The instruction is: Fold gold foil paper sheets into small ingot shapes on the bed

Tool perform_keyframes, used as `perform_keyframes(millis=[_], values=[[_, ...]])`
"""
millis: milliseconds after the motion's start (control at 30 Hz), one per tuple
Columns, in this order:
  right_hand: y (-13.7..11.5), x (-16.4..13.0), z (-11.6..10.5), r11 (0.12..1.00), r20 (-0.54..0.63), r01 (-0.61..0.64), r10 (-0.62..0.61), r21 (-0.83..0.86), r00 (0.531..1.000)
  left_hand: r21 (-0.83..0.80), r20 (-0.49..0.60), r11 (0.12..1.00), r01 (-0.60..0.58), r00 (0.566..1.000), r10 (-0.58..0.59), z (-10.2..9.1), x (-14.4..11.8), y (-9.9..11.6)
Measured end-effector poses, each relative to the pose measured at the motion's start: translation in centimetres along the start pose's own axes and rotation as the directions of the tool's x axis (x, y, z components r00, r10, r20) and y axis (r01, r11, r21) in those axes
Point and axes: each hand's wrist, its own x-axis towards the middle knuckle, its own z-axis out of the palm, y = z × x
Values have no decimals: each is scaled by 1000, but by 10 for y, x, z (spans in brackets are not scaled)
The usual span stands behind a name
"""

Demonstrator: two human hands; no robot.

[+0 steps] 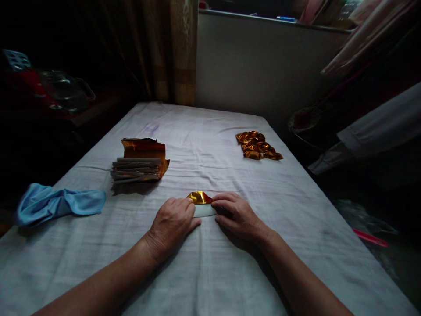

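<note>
While my left hand (171, 223) and right hand (237, 215) press flat on a gold foil paper (200, 202) between them, the foil sheet stack (140, 163) sits far left, folded gold pieces (258, 145) far right, blue cloth (57, 202) at the table's (210, 272) edge.

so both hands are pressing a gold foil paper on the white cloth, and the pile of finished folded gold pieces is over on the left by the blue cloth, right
Not quite. The pile of folded gold pieces lies on the right. By the blue cloth on the left is the stack of unfolded sheets. The head view shows the left hand and right hand pressing the gold foil paper.
</note>
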Motion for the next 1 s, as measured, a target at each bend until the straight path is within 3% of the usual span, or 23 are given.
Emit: perform_keyframes(millis=[167,333,533,800,1000], values=[[-2,2,1,998,6,22,-22,-62,1000,42,-27,998,-49,998,50,0,7,-5],[-1,2,8,995,-39,19,-23,-102,999,-15,-103,997,-70,992,68,3,3,-9],[-3,2,7,992,-14,47,-49,-113,999,-88,-185,993,-83,981,66,8,-1,-16],[5,-1,12,993,-84,37,-47,-117,995,-104,-147,990,-100,986,84,5,-4,-20],[11,-2,14,992,-84,25,-35,-121,996,-100,-75,995,0,997,-7,4,-9,-7]])
